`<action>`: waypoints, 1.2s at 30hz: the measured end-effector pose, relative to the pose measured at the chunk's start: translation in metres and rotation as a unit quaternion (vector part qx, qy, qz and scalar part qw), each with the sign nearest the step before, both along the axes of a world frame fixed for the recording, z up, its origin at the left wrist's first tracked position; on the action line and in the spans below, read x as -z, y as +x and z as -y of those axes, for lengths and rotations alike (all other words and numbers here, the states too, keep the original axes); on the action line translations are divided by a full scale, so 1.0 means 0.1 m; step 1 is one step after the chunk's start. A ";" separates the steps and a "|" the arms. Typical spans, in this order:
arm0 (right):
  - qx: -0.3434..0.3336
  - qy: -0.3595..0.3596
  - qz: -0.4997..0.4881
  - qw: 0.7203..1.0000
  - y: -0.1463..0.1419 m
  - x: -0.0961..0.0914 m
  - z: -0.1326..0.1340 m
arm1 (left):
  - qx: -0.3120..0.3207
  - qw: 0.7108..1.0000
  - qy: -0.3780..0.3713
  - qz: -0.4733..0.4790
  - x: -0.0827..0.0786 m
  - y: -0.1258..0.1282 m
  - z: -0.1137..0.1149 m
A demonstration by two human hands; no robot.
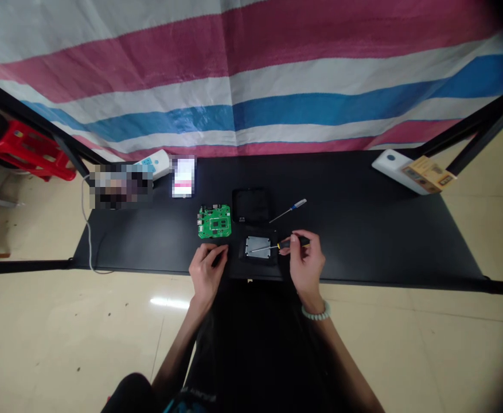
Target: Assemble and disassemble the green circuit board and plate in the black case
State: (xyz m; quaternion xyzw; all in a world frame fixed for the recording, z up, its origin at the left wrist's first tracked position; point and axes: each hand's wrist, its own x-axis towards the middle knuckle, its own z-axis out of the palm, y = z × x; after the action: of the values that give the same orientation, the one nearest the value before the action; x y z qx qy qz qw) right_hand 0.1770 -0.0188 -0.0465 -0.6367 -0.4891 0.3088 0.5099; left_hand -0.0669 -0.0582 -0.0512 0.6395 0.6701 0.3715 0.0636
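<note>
My right hand (307,255) grips a screwdriver (284,245) with a black and yellow handle. Its shaft points left, across a silver metal plate (257,242) set in a black casing half (245,259) near the table's front edge. Whether the tip touches the plate, I cannot tell. To the left of that casing, my left hand (208,267) rests at the table edge with thumb and fingers pinched together; anything between them is too small to make out. Just beyond it lies a green circuit board (214,222). A second black casing part (251,206), open side up, sits right of the board.
A second screwdriver (289,210), with a blue and clear handle, lies right of the open casing. Farther back are a lit phone (183,178) and a white power strip (160,163). A white box (400,171) with a brown card (427,174) stands at the back right.
</note>
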 end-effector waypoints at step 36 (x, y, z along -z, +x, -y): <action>-0.232 0.212 0.251 0.916 -0.29 -0.80 -0.38 | 0.261 0.965 -0.033 -0.023 -0.18 0.13 -0.18</action>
State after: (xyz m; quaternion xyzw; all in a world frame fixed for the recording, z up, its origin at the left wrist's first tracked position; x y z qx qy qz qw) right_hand 0.1484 0.0195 0.0333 -0.4389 -0.7889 0.1375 0.4076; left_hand -0.0537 -0.0399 -0.0333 0.7979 0.4933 0.3049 0.1644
